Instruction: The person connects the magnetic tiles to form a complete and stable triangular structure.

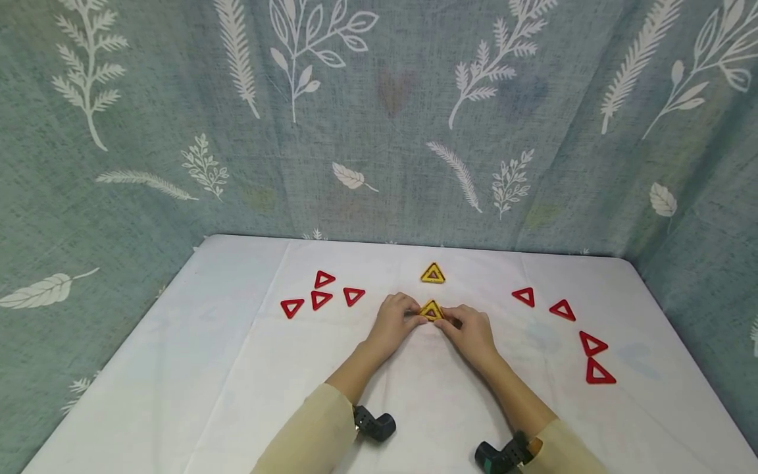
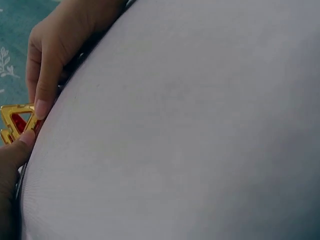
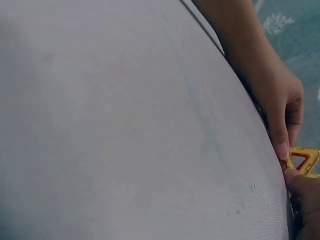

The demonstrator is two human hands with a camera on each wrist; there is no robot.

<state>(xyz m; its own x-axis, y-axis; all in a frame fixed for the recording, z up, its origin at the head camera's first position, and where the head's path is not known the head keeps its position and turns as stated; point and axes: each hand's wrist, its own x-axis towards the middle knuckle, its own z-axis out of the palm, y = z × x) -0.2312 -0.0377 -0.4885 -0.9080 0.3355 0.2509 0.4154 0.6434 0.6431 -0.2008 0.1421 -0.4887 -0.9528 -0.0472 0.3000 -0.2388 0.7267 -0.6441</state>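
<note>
The left hand [image 1: 393, 324] and right hand [image 1: 470, 331] pinch a yellow triangle [image 1: 431, 305] between them, likely from both sides for steadiness; fingers partly hide its edges. Just beyond them lies another yellow triangle [image 1: 433, 280]; red triangles [image 1: 313, 300] flank both hands farther out

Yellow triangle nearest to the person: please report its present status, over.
Left grip and right grip both pinching the near yellow triangle. Far yellow triangle lies behind it, apart. Red triangles off to both sides, none seen in the way.
</note>
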